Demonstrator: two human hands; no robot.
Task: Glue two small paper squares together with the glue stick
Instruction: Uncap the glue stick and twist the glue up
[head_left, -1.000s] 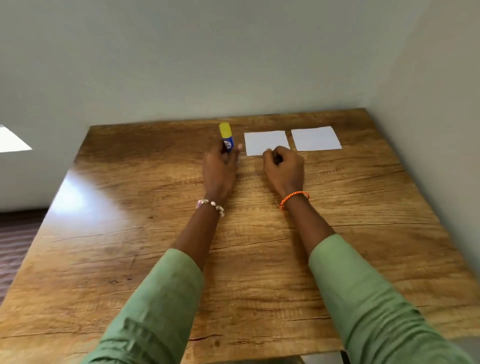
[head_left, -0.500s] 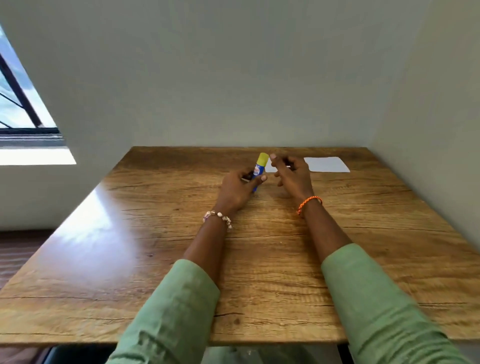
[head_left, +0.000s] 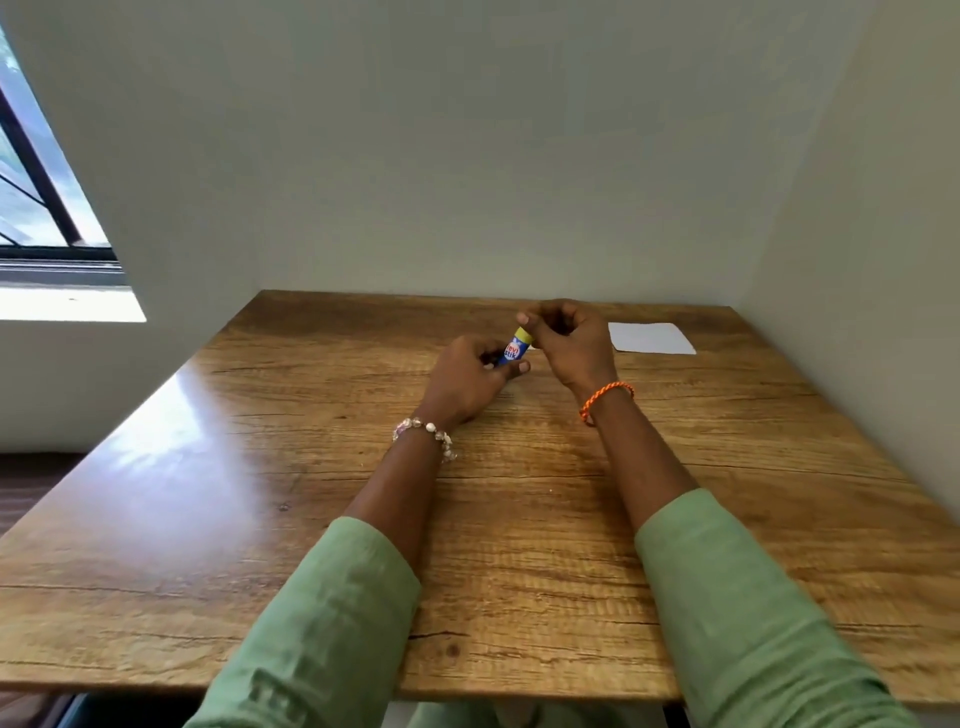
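Note:
My left hand (head_left: 467, 379) grips the blue body of a glue stick (head_left: 511, 352) and holds it tilted just above the wooden table (head_left: 311, 467). The fingers of my right hand (head_left: 566, 338) pinch the stick's yellow cap (head_left: 523, 335). One white paper square (head_left: 652, 338) lies flat at the far right of the table, to the right of my right hand. The second paper square is hidden behind my hands.
Grey walls close the table in at the back and on the right. A window (head_left: 31, 208) with a bright sill is at the far left. The table's near edge runs just under my green sleeves (head_left: 332, 623).
The glue stick was lifted off the table and brought toward the middle. My right hand left the paper and closed on the yellow cap. The camera tilted up.

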